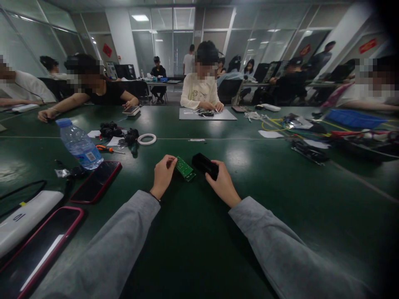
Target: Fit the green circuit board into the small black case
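Observation:
Between the thumb and fingers of my left hand [164, 175] is the upper end of a green circuit board [184, 168], tilted with its lower end toward the right. My right hand [223, 182] grips a black plastic case [203, 163] from its right side, thumb in front and fingers behind. The case looks like an open, hollow shell, though its dark inside is hard to make out. A small gap separates the board from the case. Both are above or on the green table [187, 232]; whether they touch it I cannot tell.
To the left are a water bottle [80, 145], two red-cased phones [96, 182], a white device [28, 220], an orange screwdriver [107, 148] and a tape roll [146, 139]. Cables and a blue tray [355, 119] lie at the right. A person [201, 87] works opposite.

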{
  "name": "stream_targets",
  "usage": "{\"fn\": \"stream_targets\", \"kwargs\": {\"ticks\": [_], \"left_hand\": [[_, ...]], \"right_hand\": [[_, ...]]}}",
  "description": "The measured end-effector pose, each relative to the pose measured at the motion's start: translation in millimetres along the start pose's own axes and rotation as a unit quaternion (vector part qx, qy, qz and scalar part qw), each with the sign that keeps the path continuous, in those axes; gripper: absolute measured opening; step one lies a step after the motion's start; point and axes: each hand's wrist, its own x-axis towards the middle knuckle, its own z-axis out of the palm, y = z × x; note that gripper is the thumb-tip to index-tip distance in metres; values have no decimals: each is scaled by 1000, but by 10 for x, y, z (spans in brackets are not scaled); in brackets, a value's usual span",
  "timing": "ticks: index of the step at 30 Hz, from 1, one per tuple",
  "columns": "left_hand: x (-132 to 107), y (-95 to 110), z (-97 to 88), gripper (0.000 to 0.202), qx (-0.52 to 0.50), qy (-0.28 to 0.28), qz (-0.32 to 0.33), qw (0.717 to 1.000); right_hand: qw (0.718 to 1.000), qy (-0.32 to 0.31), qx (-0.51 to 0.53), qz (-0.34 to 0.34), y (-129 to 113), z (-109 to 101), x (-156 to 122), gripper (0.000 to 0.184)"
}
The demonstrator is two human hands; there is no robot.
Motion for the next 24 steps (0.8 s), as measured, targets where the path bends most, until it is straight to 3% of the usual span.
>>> {"fn": "stream_targets", "kwargs": {"ticks": [24], "left_hand": [[61,-80,24,25,-77,-36,-20,996]], "right_hand": [[1000,-9,-6,11,15,19,11,48]]}}
